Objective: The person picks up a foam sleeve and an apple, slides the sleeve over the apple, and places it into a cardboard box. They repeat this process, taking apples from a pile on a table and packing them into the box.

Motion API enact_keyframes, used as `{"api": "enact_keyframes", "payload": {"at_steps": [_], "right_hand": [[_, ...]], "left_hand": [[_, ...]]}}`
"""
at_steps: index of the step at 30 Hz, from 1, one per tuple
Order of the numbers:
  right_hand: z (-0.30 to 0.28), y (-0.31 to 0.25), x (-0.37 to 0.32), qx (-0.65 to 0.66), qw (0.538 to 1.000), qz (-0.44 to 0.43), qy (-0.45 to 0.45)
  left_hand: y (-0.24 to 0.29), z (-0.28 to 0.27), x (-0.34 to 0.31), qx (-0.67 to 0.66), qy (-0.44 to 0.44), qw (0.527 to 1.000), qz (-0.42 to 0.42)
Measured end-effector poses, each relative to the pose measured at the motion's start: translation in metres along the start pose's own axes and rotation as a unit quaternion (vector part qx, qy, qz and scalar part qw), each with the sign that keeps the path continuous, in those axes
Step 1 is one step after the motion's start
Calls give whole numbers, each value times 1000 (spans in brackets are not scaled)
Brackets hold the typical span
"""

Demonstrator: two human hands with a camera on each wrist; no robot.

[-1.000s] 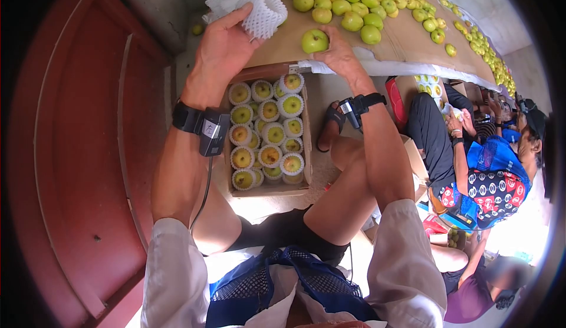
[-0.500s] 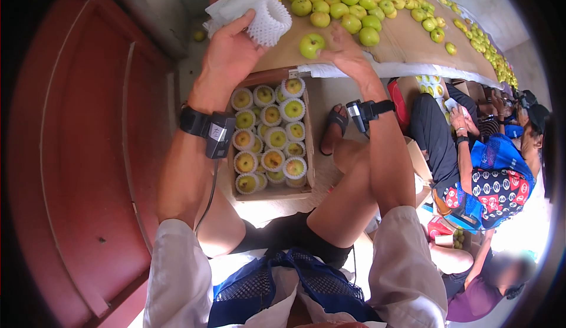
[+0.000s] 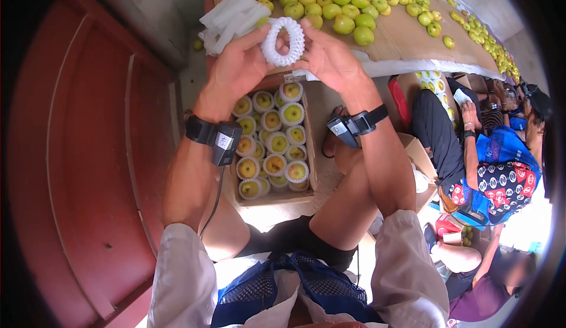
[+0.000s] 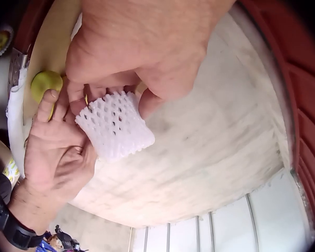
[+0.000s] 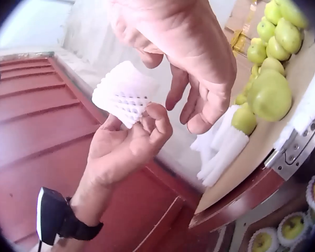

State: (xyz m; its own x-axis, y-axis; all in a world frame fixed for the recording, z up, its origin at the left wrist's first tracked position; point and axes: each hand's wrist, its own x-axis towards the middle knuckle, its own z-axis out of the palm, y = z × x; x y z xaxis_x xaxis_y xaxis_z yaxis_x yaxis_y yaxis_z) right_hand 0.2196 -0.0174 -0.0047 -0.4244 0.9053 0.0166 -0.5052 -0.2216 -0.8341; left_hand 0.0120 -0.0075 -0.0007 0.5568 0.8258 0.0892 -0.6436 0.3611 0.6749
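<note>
My left hand [image 3: 240,61] pinches a white foam net sleeve [image 3: 270,48] between thumb and fingers above the near edge of the table. In the head view the sleeve's round opening faces me, and nothing is inside it. My right hand [image 3: 331,60] is close on the sleeve's other side, palm toward it, with fingers loosely bent and holding nothing. A green apple [image 5: 270,95] lies on the table by the right hand; that hand hides it in the head view. More flat foam sleeves [image 3: 231,21] are stacked beyond the left hand.
Many loose green apples [image 3: 345,12] cover the far part of the cardboard-topped table [image 3: 401,45]. Below its edge stands an open box [image 3: 311,169] with apples in foam sleeves [image 3: 275,145]. A red door [image 3: 100,163] is at left. A person in a blue vest [image 3: 501,151] sits at right.
My right hand has let go of the green apple on the table and come left beside the sleeve. My left hand has turned the sleeve so that its opening faces me.
</note>
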Motion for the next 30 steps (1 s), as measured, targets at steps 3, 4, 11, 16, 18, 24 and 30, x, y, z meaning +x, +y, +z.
{"api": "enact_keyframes", "payload": {"at_steps": [3, 4, 11, 16, 18, 24, 30], "right_hand": [[-6, -2, -1, 4, 1000, -9, -12], [-9, -3, -1, 1, 1000, -11, -17], [-14, -4, 0, 36, 999, -28, -17], [-16, -9, 2, 67, 997, -41, -25], [-17, -10, 1, 55, 998, -33, -26], [-33, -17, 6, 22, 1000, -19, -8], [-52, -16, 11, -24, 994, -10, 107]], "left_hand": [[-1, 3, 1, 18, 28, 999, -1], [0, 5, 0, 23, 24, 999, -2], [-4, 6, 1, 44, 31, 999, 7], [-8, 9, 4, 74, 32, 997, 15], [-10, 7, 7, 82, 32, 996, 15], [-16, 9, 21, 104, 46, 993, 11], [-27, -8, 45, 109, 88, 990, -19]]}}
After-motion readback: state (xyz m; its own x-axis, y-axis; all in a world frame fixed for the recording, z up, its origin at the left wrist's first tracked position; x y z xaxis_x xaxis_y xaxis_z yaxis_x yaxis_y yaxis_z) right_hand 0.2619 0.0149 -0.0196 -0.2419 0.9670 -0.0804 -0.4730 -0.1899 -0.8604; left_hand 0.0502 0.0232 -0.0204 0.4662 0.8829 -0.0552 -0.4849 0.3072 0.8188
